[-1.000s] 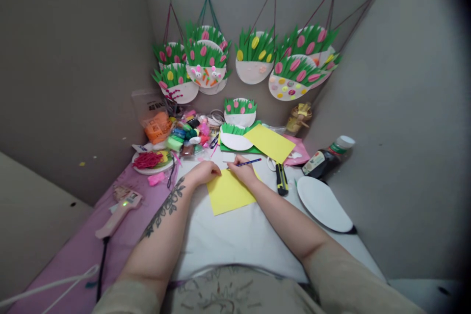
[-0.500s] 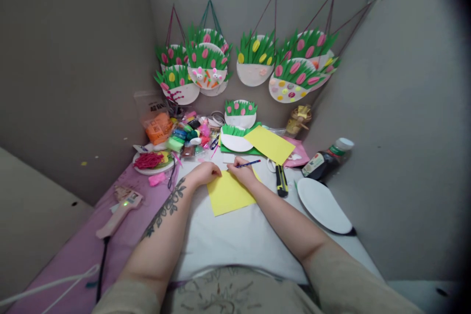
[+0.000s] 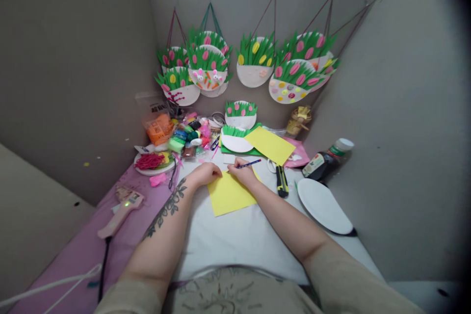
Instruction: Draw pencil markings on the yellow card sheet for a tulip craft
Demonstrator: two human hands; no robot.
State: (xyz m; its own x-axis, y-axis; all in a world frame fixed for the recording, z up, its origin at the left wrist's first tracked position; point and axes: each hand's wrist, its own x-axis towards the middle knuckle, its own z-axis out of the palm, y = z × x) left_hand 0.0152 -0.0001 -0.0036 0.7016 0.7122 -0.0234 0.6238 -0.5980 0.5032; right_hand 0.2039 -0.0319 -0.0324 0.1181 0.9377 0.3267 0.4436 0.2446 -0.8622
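A yellow paper sheet [image 3: 228, 195] lies on the white table top [image 3: 239, 235] in front of me. My right hand [image 3: 243, 170] is closed around a blue pencil [image 3: 250, 163], with its tip at the sheet's far edge. My left hand [image 3: 206, 172] rests with curled fingers on the sheet's far left corner, pressing it down. Both forearms reach in from the bottom of the view.
Behind the hands lie a second yellow sheet [image 3: 270, 144], a plate with green paper grass [image 3: 235, 139], coloured clay packs [image 3: 184, 136] and a black-and-yellow cutter [image 3: 281, 180]. A white paper plate [image 3: 324, 205] and a bottle [image 3: 327, 159] sit right, a glue gun [image 3: 121, 210] left. Decorated plates [image 3: 206, 66] hang on the wall.
The hands stay on the yellow sheet; the pencil hand shifts only slightly. The view has tilted a little.
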